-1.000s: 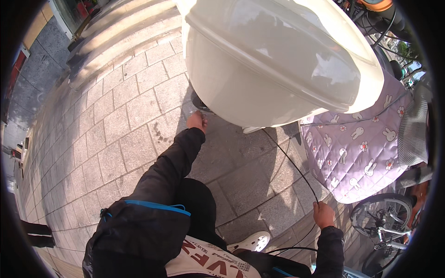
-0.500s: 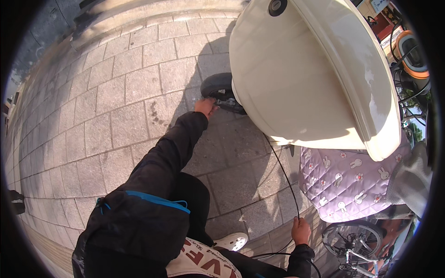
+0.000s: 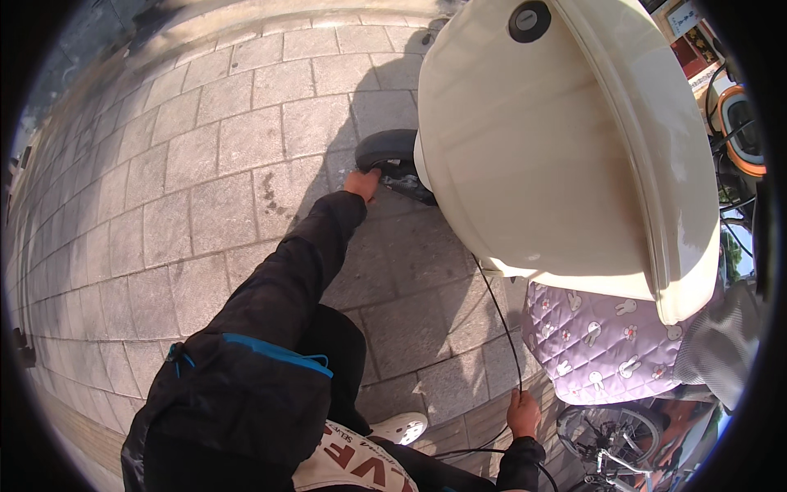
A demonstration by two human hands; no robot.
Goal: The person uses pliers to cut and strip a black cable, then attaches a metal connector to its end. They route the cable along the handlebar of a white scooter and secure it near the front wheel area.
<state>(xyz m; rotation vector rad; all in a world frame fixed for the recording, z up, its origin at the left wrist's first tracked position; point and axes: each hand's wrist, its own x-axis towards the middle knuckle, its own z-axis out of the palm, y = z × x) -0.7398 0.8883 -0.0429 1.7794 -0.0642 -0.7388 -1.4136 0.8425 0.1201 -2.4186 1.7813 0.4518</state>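
Ground: pavement (image 3: 205,189) of grey rectangular stone slabs, laid in staggered rows, is running across the whole view; a dark stain is showing on one slab left of centre. A small black wheel (image 3: 385,150) is standing on the slabs under the cream-coloured vehicle body (image 3: 557,156), whose shadow is falling over the paving beside it. A white shoe (image 3: 399,427) is resting on the stones at lower centre. A bicycle wheel (image 3: 602,435), possibly touching the ground, is sitting at lower right.

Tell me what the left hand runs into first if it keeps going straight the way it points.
Probably the small black wheel: the left hand points up at it and seems already at its rim, though depth is unclear.
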